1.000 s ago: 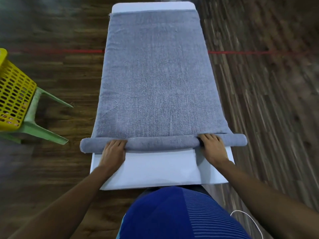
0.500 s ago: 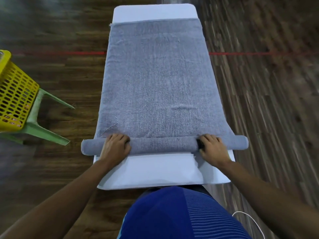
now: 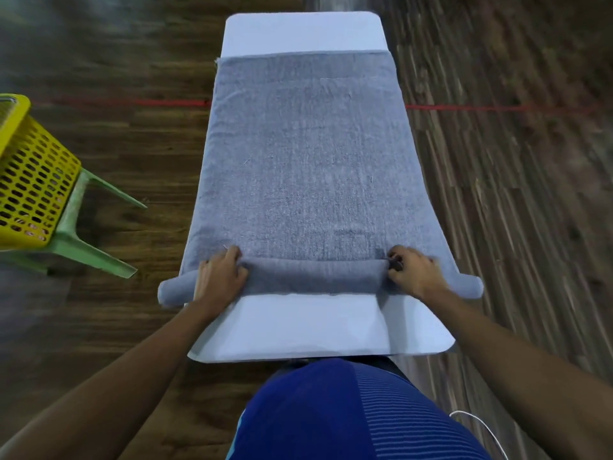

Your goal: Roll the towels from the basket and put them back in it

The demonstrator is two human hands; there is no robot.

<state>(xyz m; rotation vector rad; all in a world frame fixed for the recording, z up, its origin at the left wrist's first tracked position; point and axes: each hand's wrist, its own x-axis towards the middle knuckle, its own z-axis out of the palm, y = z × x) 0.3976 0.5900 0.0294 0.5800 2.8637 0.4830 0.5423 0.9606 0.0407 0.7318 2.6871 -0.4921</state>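
Note:
A grey towel (image 3: 305,161) lies flat along a narrow white table (image 3: 305,28). Its near end is wound into a roll (image 3: 315,277) that runs across the table and sticks out past both side edges. My left hand (image 3: 220,277) grips the roll near its left end, fingers curled over the top. My right hand (image 3: 414,272) grips it near the right end in the same way. A yellow perforated basket (image 3: 30,180) stands at the far left; what it holds is hidden.
The basket sits on a pale green plastic stool (image 3: 83,247) on the dark wooden floor. A red line (image 3: 497,108) crosses the floor behind the table. Bare white tabletop (image 3: 315,323) shows between the roll and my body.
Both hands have rolled the towel away from me. The roll is thicker and farther up the table, and more bare tabletop shows in front of it.

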